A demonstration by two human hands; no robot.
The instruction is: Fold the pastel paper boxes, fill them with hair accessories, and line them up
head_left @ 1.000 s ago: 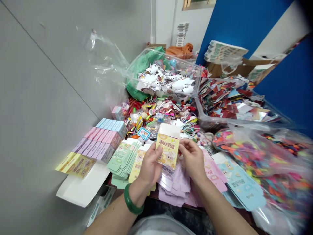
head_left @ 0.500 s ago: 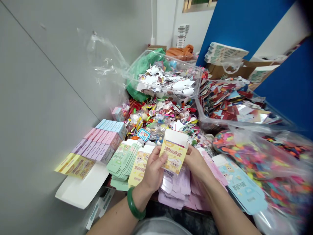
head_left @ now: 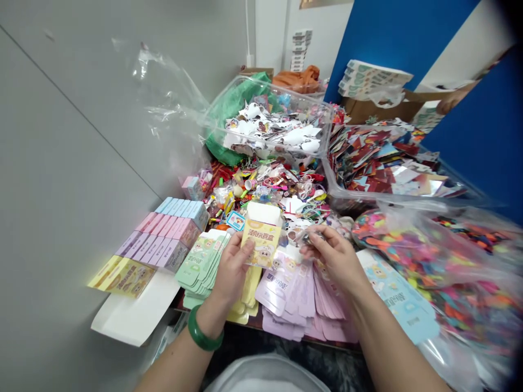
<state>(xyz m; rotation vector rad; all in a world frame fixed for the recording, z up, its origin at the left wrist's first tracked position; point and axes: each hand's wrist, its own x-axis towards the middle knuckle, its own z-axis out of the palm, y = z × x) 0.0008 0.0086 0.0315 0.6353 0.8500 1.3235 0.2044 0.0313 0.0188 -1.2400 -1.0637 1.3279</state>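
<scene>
In the head view, the left hand (head_left: 231, 270) holds a yellow printed cardboard box (head_left: 261, 243) at its lower left edge, thumb pressed against it. A jade bangle (head_left: 202, 332) circles that wrist. The right hand (head_left: 335, 258), just beside the box, pinches a small clear plastic packet (head_left: 309, 237) between thumb and fingertips, above flat lilac box blanks (head_left: 286, 310).

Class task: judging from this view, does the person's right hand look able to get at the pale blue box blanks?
Probably yes: the right hand is right beside the pale blue box blanks, with nothing visibly between them. Its fingers are pinching a small shiny item, though, which it may need to put down first.
</scene>
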